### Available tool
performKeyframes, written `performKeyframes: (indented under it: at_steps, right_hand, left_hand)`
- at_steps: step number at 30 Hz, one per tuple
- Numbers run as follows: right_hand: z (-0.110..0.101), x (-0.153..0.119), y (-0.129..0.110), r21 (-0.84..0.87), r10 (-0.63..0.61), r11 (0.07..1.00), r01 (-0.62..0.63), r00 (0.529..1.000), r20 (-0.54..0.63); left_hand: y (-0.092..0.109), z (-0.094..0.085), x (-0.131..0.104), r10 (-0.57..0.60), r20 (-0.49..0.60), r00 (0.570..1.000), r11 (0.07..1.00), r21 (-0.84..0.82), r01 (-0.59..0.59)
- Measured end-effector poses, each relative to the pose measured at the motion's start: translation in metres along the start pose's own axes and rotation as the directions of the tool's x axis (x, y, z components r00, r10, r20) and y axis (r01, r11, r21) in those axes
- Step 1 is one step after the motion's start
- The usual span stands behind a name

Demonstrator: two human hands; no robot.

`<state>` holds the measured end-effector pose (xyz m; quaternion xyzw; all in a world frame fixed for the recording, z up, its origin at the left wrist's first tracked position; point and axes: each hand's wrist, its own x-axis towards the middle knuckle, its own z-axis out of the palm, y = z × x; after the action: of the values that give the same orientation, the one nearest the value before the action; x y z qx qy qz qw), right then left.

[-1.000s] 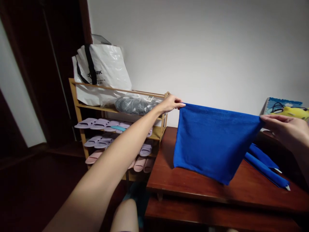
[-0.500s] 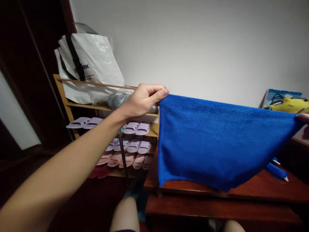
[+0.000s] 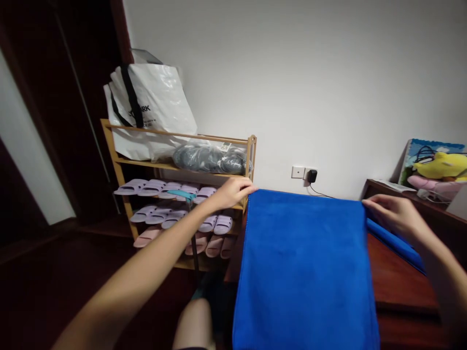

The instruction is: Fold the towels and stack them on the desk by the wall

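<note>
A blue cloth (image 3: 306, 267) hangs stretched between my two hands, its top edge nearly level and its lower part running out of the bottom of the view. My left hand (image 3: 237, 190) pinches the top left corner. At the top right corner, my right hand (image 3: 388, 211) grips the cloth between thumb and fingers. Behind the cloth lies a reddish-brown wooden table (image 3: 397, 282), largely hidden by it. Another blue item (image 3: 397, 245), long and narrow, rests on the table beyond my right hand.
A wooden rack (image 3: 182, 135) at the left holds purple slippers (image 3: 153, 187), pink slippers (image 3: 215, 245) and a large white bag (image 3: 160, 97). A black plug (image 3: 312, 176) sits in the wall. A yellow plush toy (image 3: 440, 166) lies at the right.
The cloth has gone from bunched and slanting to hanging flat and lower. My right hand has moved left into full view, and my left hand has lowered. The wall plug now shows.
</note>
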<state>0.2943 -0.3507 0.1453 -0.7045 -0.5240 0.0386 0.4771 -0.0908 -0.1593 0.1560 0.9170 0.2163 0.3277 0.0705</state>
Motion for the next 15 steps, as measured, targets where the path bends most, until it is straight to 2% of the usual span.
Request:
performKeyframes:
  at_steps: [2, 3, 9, 12, 15]
  right_hand:
    - [0.029, 0.014, 0.020, -0.019, 0.043, 0.999, -0.041, 0.995, 0.094]
    - [0.043, 0.021, 0.031, -0.024, 0.061, 0.998, -0.058, 0.992, 0.115]
    - [0.124, 0.043, 0.093, -0.070, 0.238, 0.971, -0.229, 0.955, 0.175]
    - [0.150, 0.046, 0.114, -0.102, 0.286, 0.957, -0.272, 0.941, 0.178]
    - [0.164, 0.052, 0.126, -0.140, 0.287, 0.955, -0.263, 0.938, 0.194]
  left_hand:
    - [-0.017, 0.026, 0.009, -0.124, 0.060, 0.990, 0.974, 0.198, 0.110]
    - [-0.024, 0.039, 0.013, -0.161, 0.068, 0.985, 0.960, 0.243, 0.140]
    - [-0.058, 0.109, 0.022, -0.309, 0.122, 0.943, 0.900, 0.358, 0.249]
    - [-0.075, 0.130, 0.019, -0.357, 0.147, 0.922, 0.877, 0.393, 0.277]
    - [-0.093, 0.140, 0.018, -0.387, 0.154, 0.909, 0.858, 0.422, 0.293]
